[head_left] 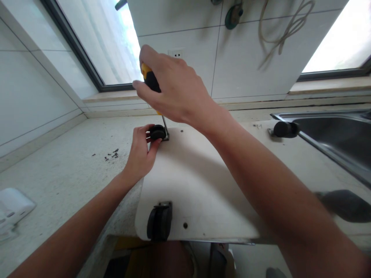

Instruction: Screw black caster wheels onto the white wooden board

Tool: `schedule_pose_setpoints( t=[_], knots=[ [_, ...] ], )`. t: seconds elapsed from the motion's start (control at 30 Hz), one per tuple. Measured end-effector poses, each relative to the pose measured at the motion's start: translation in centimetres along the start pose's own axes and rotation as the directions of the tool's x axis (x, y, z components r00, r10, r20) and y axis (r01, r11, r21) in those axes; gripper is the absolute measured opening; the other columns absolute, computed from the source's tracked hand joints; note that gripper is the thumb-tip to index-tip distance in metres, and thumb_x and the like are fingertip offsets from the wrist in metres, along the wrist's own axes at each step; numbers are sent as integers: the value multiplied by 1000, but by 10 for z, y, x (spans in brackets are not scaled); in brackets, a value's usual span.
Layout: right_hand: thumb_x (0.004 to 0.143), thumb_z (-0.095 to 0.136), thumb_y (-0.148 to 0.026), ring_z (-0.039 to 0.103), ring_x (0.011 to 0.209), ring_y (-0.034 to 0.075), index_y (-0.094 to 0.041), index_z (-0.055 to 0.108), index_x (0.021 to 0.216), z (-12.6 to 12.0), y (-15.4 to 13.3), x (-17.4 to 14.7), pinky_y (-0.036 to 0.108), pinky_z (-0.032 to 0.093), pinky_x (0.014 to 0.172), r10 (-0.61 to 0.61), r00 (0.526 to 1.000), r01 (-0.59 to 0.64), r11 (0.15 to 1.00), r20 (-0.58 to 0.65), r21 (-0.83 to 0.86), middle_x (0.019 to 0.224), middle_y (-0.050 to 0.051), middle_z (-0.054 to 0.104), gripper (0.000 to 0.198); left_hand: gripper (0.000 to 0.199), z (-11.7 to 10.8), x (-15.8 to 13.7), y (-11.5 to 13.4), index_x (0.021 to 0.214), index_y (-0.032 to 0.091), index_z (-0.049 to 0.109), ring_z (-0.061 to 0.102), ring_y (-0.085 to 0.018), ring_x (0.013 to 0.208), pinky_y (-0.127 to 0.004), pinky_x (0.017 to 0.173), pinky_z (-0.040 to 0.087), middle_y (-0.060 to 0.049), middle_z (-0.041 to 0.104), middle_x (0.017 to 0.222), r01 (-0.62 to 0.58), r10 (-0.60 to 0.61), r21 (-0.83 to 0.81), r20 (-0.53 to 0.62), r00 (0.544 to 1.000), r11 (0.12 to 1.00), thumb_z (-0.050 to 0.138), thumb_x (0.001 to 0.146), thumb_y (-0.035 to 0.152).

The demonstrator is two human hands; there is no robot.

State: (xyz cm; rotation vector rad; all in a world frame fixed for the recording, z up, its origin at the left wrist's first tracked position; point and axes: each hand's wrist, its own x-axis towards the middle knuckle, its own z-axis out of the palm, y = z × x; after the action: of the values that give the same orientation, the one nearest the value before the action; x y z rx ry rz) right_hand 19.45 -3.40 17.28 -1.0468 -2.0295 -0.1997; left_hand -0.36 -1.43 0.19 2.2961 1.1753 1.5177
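Observation:
My right hand [181,87] is wrapped round the yellow and black handle of a screwdriver [152,82]. Its shaft slants down to the metal plate of a black caster wheel [157,132] at the far left corner of a white board [203,193]. With thumb and fingers, my left hand [141,152] grips this wheel from the left. The screw under the tip is too small to make out. Another black caster [160,222] sits at the board's near left corner. On the right, a third caster [285,129] stands beside the sink.
Several small dark screws [115,154] lie on the speckled countertop [72,170] left of the board. A metal sink [321,150] is at the right. A white plastic object [14,208] rests at the left edge. A cable [285,36] hangs on the tiled wall.

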Motion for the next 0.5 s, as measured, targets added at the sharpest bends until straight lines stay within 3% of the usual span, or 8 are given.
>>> schedule_pose_setpoints(
  t=[0.1,0.23,0.4,0.5],
  knots=[
    [105,49,-30,65,94,25,-32,53,104,-1,-2,1,38,35,69,-59,998,58,998,34,18,111,2,75,5,40,0,0,0,141,24,57,70,-26,118,-55,104,68,-12,56,135,0,0,-5,-1,1000,1000,68,103,30],
    [107,54,-50,63,92,29,-31,54,101,-2,-5,1,39,33,67,3,1000,-1,996,20,-94,112,6,75,20,40,1,1,0,141,23,57,70,-26,118,-54,104,68,-12,56,135,13,-13,2,-2,1000,1000,67,103,31],
    [107,48,-36,64,97,28,-30,55,98,-4,-6,2,39,35,69,-68,997,69,997,45,-25,109,5,74,13,41,0,1,2,141,24,57,70,-26,118,-56,105,68,-13,56,136,23,-23,-2,10,1000,1000,67,103,31],
    [109,50,-54,64,94,29,-28,51,94,-4,-4,2,38,32,68,-36,999,36,996,-4,-86,105,7,73,30,40,0,1,2,141,24,57,70,-27,119,-56,106,68,-13,56,137,29,-29,6,8,1000,1000,67,103,30]
  ],
)
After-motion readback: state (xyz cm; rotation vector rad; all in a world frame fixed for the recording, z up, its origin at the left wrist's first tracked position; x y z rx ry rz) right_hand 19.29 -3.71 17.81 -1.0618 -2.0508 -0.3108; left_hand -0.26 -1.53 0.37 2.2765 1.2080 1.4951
